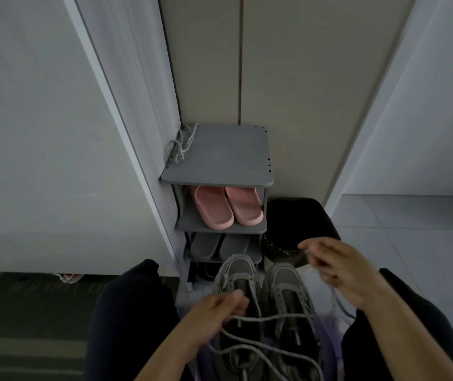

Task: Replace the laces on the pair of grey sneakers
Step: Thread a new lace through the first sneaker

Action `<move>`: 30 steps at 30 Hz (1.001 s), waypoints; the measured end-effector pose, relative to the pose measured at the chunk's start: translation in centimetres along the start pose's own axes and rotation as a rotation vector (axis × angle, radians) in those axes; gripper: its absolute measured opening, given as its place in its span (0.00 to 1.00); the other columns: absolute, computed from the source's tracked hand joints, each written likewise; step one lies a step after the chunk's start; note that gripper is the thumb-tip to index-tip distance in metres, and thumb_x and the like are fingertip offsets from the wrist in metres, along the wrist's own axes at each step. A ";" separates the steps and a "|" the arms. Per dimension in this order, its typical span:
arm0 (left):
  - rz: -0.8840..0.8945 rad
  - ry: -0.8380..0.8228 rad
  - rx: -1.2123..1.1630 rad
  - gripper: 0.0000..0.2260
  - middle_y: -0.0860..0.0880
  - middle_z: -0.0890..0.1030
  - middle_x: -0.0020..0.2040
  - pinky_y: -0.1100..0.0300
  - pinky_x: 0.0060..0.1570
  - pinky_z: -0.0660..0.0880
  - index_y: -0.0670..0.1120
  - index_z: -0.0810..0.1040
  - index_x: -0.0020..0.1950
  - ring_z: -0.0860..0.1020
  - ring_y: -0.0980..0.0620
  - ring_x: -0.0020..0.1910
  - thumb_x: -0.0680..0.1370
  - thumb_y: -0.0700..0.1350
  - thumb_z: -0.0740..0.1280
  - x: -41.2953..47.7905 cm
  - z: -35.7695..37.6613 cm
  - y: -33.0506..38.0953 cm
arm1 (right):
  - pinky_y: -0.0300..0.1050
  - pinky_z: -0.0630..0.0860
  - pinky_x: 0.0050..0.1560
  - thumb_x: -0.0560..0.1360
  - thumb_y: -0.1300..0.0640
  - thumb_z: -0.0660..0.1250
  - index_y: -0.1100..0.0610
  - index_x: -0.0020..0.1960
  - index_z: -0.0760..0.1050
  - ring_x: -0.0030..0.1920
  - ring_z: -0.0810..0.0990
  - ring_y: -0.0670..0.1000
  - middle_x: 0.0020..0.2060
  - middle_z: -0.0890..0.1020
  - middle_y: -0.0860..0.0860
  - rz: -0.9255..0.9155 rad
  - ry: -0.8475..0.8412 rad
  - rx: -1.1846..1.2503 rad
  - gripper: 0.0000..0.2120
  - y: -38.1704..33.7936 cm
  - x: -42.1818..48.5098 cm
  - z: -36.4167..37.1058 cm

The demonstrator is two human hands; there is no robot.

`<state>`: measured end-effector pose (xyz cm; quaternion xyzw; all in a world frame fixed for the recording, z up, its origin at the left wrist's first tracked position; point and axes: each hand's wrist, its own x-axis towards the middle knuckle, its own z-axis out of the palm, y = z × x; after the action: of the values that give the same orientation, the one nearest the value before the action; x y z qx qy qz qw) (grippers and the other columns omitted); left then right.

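Note:
Two grey sneakers stand side by side on the floor between my knees, toes pointing away: the left sneaker (237, 295) and the right sneaker (288, 295). A grey lace (272, 317) runs loosely across both shoes in loops. My left hand (217, 309) pinches one part of this lace over the left sneaker. My right hand (338, 268) is raised to the right of the right sneaker and holds the lace's other part, which hangs down past my wrist. Another pale lace (184, 144) lies bunched on the back left corner of the shoe rack's top.
A small grey shoe rack (219, 166) stands against the wall ahead. It holds pink slippers (228, 206) on the middle shelf and grey slippers (217, 244) below. A black bag (299, 221) sits to its right. A white door panel is on the left, pale floor tiles on the right.

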<state>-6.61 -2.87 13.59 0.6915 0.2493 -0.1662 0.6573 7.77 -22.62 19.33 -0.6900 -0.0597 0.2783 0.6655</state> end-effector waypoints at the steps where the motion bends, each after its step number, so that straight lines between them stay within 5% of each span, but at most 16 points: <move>1: 0.026 -0.033 -0.016 0.15 0.53 0.83 0.51 0.63 0.60 0.72 0.52 0.80 0.50 0.80 0.59 0.53 0.78 0.57 0.57 0.3 1.2 0.5 | 0.32 0.56 0.21 0.78 0.64 0.58 0.61 0.46 0.78 0.21 0.61 0.42 0.27 0.75 0.51 0.002 -0.106 -0.063 0.10 0.0 -0.5 1.3; 3: 0.062 -0.131 -0.193 0.18 0.51 0.84 0.51 0.58 0.61 0.73 0.51 0.80 0.51 0.80 0.55 0.54 0.79 0.58 0.54 0.3 3.7 2.0 | 0.34 0.61 0.25 0.79 0.64 0.57 0.59 0.49 0.78 0.23 0.63 0.43 0.30 0.79 0.52 0.001 -0.271 -0.154 0.10 0.0 -1.5 3.4; 6: 0.102 -0.317 -0.655 0.22 0.46 0.83 0.37 0.53 0.52 0.77 0.45 0.82 0.49 0.82 0.49 0.43 0.78 0.57 0.52 0.5 5.5 3.8 | 0.35 0.68 0.29 0.79 0.63 0.58 0.56 0.57 0.72 0.26 0.66 0.45 0.31 0.80 0.53 -0.027 -0.439 -0.162 0.09 -0.4 -2.9 4.8; 11: 0.140 0.006 -0.964 0.08 0.48 0.82 0.34 0.61 0.37 0.79 0.43 0.77 0.45 0.81 0.54 0.33 0.77 0.44 0.60 2.9 2.4 4.2 | 0.36 0.60 0.25 0.79 0.64 0.56 0.57 0.60 0.67 0.23 0.63 0.45 0.30 0.79 0.55 0.121 -0.434 -0.152 0.10 0.7 -3.7 2.5; 15: 0.179 0.197 -0.927 0.10 0.50 0.82 0.31 0.64 0.32 0.78 0.43 0.76 0.44 0.81 0.56 0.30 0.80 0.42 0.58 3.8 -1.7 4.5 | 0.36 0.60 0.24 0.78 0.67 0.56 0.63 0.55 0.71 0.22 0.63 0.45 0.29 0.79 0.56 0.204 -0.341 -0.256 0.08 2.7 -3.1 0.5; 19: 0.250 0.306 -0.738 0.13 0.45 0.84 0.43 0.58 0.42 0.76 0.42 0.78 0.48 0.83 0.52 0.42 0.81 0.46 0.56 4.0 -3.8 4.6 | 0.33 0.68 0.27 0.77 0.67 0.58 0.64 0.52 0.74 0.27 0.73 0.45 0.33 0.82 0.56 0.164 -0.149 -0.419 0.07 3.8 -1.8 -0.8; 23: 0.213 0.207 -0.603 0.10 0.48 0.80 0.55 0.58 0.49 0.74 0.48 0.79 0.52 0.78 0.52 0.53 0.76 0.50 0.61 4.4 -1.1 4.4 | 0.34 0.70 0.51 0.76 0.57 0.65 0.52 0.55 0.75 0.53 0.76 0.45 0.50 0.78 0.46 -0.064 -0.048 -0.725 0.08 4.1 0.9 0.3; 27: 0.157 0.050 -0.540 0.15 0.50 0.78 0.59 0.52 0.61 0.70 0.53 0.77 0.59 0.75 0.52 0.59 0.82 0.50 0.53 5.5 3.0 4.2 | 0.30 0.71 0.49 0.73 0.57 0.69 0.50 0.54 0.75 0.49 0.77 0.39 0.47 0.78 0.42 -0.197 -0.119 -0.600 0.10 3.4 3.0 4.7; 30: 0.110 -0.008 -0.574 0.16 0.48 0.78 0.61 0.53 0.59 0.73 0.51 0.74 0.64 0.76 0.51 0.60 0.82 0.50 0.51 6.2 3.5 4.3 | 0.37 0.75 0.45 0.72 0.60 0.69 0.55 0.47 0.77 0.42 0.80 0.42 0.41 0.81 0.47 -0.200 -0.094 -0.491 0.04 3.7 4.5 6.1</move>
<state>1.23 -5.56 13.43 0.4892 0.2455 -0.0558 0.8350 7.61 -15.60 14.69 -0.8078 -0.2242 0.2198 0.4988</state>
